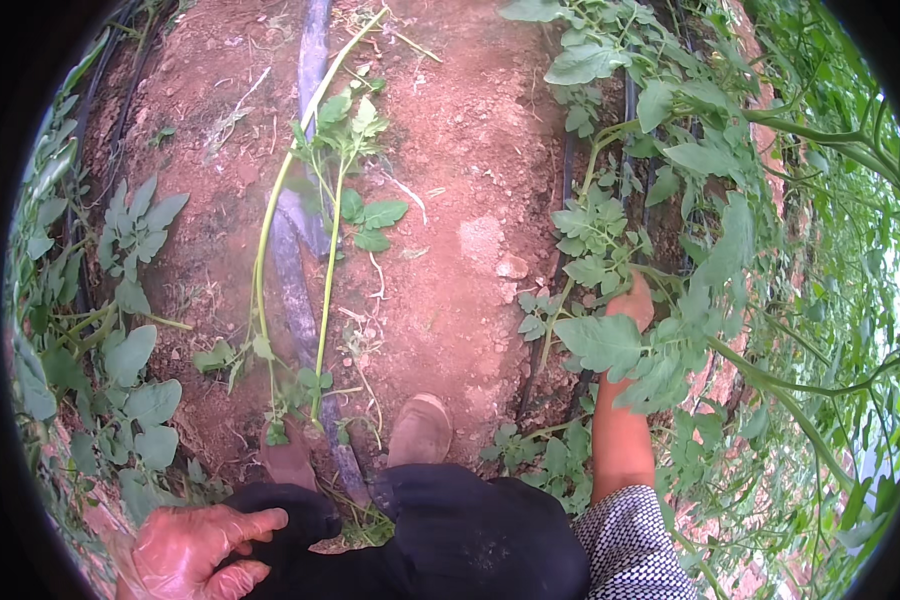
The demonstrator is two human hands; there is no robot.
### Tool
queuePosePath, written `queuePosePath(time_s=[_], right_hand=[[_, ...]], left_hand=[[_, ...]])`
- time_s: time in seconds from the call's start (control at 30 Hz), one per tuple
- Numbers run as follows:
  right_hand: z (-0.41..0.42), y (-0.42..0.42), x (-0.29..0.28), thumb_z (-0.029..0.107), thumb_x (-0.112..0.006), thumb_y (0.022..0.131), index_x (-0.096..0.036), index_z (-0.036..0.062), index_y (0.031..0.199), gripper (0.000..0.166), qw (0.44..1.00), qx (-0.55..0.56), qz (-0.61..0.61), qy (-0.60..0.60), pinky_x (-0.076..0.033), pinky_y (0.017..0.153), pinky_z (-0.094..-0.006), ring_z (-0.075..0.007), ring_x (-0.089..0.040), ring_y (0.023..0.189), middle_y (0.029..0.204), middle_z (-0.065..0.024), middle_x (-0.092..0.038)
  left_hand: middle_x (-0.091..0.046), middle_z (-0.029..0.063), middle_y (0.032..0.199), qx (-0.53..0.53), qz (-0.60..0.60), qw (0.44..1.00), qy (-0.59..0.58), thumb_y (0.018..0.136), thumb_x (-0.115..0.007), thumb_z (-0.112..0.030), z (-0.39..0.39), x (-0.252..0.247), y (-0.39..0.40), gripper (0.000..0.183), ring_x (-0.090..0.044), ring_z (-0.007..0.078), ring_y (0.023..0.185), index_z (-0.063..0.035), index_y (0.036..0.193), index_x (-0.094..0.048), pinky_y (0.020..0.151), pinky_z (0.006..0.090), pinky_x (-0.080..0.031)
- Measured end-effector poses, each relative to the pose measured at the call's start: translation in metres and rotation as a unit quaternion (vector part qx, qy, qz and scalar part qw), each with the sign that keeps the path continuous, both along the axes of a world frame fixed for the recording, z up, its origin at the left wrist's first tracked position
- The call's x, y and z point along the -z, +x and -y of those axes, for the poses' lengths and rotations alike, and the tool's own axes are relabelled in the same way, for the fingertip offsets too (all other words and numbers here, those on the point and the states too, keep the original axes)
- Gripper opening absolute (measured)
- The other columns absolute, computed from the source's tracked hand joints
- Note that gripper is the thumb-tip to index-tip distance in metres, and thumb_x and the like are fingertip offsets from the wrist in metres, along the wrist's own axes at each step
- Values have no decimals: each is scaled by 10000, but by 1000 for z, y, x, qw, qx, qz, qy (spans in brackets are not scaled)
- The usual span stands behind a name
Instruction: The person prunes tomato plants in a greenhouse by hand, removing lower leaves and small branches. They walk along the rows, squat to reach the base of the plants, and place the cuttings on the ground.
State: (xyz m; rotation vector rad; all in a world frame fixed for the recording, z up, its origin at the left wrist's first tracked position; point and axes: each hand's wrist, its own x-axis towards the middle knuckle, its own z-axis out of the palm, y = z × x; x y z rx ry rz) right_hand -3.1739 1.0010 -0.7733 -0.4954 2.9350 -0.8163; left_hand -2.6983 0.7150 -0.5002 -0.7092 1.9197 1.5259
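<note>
My left hand point(199, 551), in a thin clear plastic glove, hangs at the lower left beside my dark trouser leg; its fingers are partly bent and I see nothing in it. My right hand point(634, 302) reaches into the tomato plants point(604, 345) on the right, at a green stem low down. Leaves cover its fingers, so its grip cannot be told. Cut tomato shoots point(270, 217) with leaves lie along the soil between the rows, one long and pale green, another shorter one point(330, 277) beside it.
A flattened grey-purple hose point(294, 285) runs along the reddish soil path point(450, 150). Black drip lines point(568, 172) pass under the right row, and more plants point(131, 352) stand at the left. My shoes point(421, 431) are on the path. Thick stems point(784, 382) arch near my right arm.
</note>
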Motion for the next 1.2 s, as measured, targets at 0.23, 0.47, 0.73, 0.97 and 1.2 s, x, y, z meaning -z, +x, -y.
queuePosePath(time_s=[0.23,0.47,0.73,0.97,1.2], right_hand=[[-86,-45,77,304,-670,882,-673,84,1178,369,965,-52,17,255,-522,821,-472,-414,-670,942,1037,-214,-700],[42,74,-49,86,-659,903,-597,79,1323,424,957,-275,94,26,-525,934,-354,-224,-637,1137,1337,-121,-613],[183,-41,-22,46,-602,959,-320,39,1531,638,878,88,286,-373,-521,628,-199,-121,-635,781,1018,-113,-663],[204,-139,47,360,-717,844,-613,37,1321,585,991,-77,71,85,-492,979,-427,-365,-645,1138,1248,-196,-668],[206,-135,75,322,-604,959,-691,29,1174,374,991,113,55,38,-543,882,-433,-364,-687,1060,1145,-218,-702]], left_hand=[[-727,85,909,9,-16,1000,2,790,-730,-177,4,4,-3,457,-714,255,773,-70,1229,-664,700,360,-578],[-728,87,911,-8,3,1000,-1,791,-733,-156,-3,1,3,454,-717,258,770,-68,1231,-662,697,357,-580],[-731,95,911,-7,-2,1000,0,788,-733,-143,2,-2,-7,463,-719,261,774,-64,1237,-660,705,356,-581],[-732,101,913,-39,23,999,0,801,-725,-143,-2,-1,4,435,-723,258,785,-57,1224,-669,703,350,-582],[-706,109,1057,-85,116,987,68,932,-610,-169,12,-14,-15,386,-676,277,920,-126,1315,-637,813,359,-537]])
